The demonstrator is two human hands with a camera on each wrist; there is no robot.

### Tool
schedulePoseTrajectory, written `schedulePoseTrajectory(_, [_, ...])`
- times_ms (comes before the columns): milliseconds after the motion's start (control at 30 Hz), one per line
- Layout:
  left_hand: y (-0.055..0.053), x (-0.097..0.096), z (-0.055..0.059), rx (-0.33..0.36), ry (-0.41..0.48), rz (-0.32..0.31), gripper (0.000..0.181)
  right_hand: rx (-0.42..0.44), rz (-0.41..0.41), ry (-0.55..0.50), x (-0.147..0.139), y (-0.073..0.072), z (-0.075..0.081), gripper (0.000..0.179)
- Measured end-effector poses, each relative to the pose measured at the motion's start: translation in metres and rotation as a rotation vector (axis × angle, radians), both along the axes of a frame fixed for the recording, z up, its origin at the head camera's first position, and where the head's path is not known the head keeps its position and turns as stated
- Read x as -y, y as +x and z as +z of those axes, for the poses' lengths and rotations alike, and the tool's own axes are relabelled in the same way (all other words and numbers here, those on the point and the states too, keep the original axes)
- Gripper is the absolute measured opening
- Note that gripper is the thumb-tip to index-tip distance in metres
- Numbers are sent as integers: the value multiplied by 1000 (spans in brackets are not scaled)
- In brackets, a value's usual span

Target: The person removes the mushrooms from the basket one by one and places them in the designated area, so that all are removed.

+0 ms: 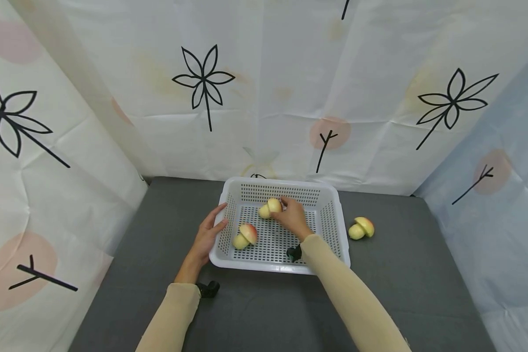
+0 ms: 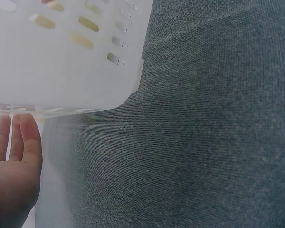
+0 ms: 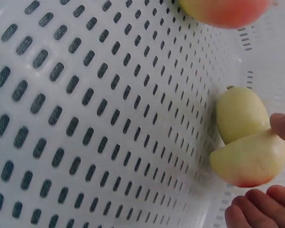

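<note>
A white perforated plastic basket (image 1: 279, 268) stands on the table. My left hand (image 1: 205, 238) lies at its left rim, fingers fairly straight against the edge; in the left wrist view the fingertips touch the rim. Inside the basket, my right hand (image 1: 294, 217) is at a mushroom-shaped piece (image 1: 270, 208) with a pale yellow round base and a yellow-red cap (image 3: 251, 159). The thumb touches the cap, while the other fingers (image 3: 261, 209) sit just below it with a small gap. A second such piece (image 1: 245, 236) lies at the basket's left front.
A third mushroom-shaped piece (image 1: 362, 228) lies on the dark grey table (image 1: 405, 283), to the right of the basket. White cloth (image 1: 264, 98) with flower prints hangs behind the table and along both sides. Dark wrist-camera parts (image 1: 209, 289) show by both sleeves.
</note>
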State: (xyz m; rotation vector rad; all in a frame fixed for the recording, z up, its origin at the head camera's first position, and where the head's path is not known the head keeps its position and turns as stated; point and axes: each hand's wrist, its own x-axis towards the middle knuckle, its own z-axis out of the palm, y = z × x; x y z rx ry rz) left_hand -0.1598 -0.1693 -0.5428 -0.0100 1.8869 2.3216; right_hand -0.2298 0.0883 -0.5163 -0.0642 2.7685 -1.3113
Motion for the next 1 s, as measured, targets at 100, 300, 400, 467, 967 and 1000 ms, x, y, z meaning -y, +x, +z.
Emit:
schedulePoseTrajectory(100, [0,0,0,-1,-5,2,54,9,-23,15,-4,0,-1,66])
schedulePoseTrajectory(300, [0,1,-1,-8,-7,-1,54,-15,-15,11,-7,2,1,56])
schedulePoseTrajectory(400, [0,1,-1,-9,0,-5,54,-36,10,15,-7,2,3,54])
schedulePoseTrajectory(467, [0,1,-1,-11,1,-6,54,-37,32,26,-7,2,5,57])
schedulePoseTrajectory(967, [-1,1,-2,-8,0,-5,55,-23,177,90,-4,4,7,84])
schedulePoseTrajectory(1000, [-1,1,-2,-8,1,-4,55,-13,178,86,-4,4,7,83])
